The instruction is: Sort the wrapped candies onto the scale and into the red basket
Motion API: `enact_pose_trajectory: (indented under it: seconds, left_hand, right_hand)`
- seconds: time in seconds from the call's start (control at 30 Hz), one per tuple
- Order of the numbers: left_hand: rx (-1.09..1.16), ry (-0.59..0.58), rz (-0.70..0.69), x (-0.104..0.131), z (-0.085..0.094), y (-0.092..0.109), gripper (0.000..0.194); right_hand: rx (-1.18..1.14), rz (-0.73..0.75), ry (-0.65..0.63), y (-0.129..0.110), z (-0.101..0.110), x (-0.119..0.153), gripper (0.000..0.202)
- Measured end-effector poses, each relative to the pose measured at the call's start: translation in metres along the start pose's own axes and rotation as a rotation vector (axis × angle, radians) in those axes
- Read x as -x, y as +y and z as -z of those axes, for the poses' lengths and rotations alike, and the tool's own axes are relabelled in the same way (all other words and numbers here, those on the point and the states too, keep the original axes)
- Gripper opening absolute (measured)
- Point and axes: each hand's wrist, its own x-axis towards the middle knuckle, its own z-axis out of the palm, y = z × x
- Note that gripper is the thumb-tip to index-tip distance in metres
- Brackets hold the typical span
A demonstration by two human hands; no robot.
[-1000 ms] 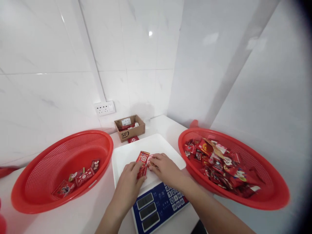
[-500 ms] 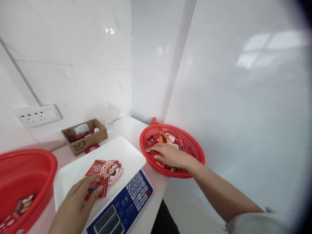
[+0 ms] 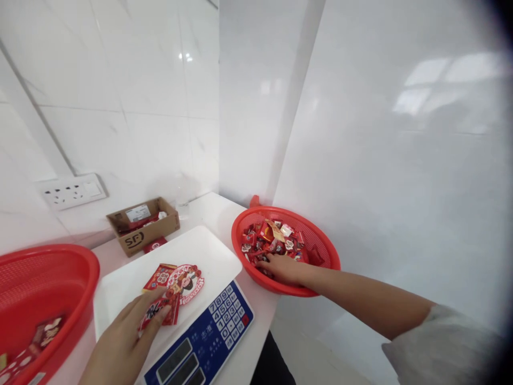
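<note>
My left hand is closed on a red packet over the white tray of a scale. Beside that packet on the tray lie another red packet and a round sticker-like piece with a cartoon figure. My right hand reaches into the right red basket, among small red wrapped pieces. Its fingertips are partly sunk in the pieces, and whether they grip one is hidden.
Another red basket with a few packets stands at the left. Behind the scale are a cardboard box and a red packet. A socket panel is on the tiled wall.
My right hand has moved down and lower into the pieces in the right basket, uncovering more of them. My left hand stays on the packet. The view has shifted slightly.
</note>
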Motion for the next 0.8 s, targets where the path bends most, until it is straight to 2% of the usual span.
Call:
enact_pose_trajectory:
  seconds: [0.1, 0.23, 0.33, 0.47, 0.8]
  left_hand:
    - [-0.013, 0.016, -0.013, 0.002, 0.002, -0.002, 0.038]
    - [-0.006, 0.035, -0.022, 0.003, 0.004, 0.001, 0.037]
    - [0.01, 0.043, -0.016, 0.001, 0.005, 0.006, 0.037]
    - [0.008, 0.016, -0.014, 0.0, 0.005, 0.008, 0.037]
    - [0.008, -0.035, -0.003, 0.002, 0.0, -0.002, 0.036]
  right_hand:
    - [-0.084, 0.012, -0.005, -0.002, 0.01, -0.014, 0.043]
    - [-0.209, -0.045, 0.105, -0.002, 0.031, -0.026, 0.037]
    - [-0.33, -0.113, 0.154, 0.002, 0.044, -0.03, 0.028]
    - [-0.508, -0.154, 0.162, 0.006, 0.051, -0.031, 0.012]
    - [-0.788, -0.208, 0.144, 0.0, 0.054, -0.029, 0.026]
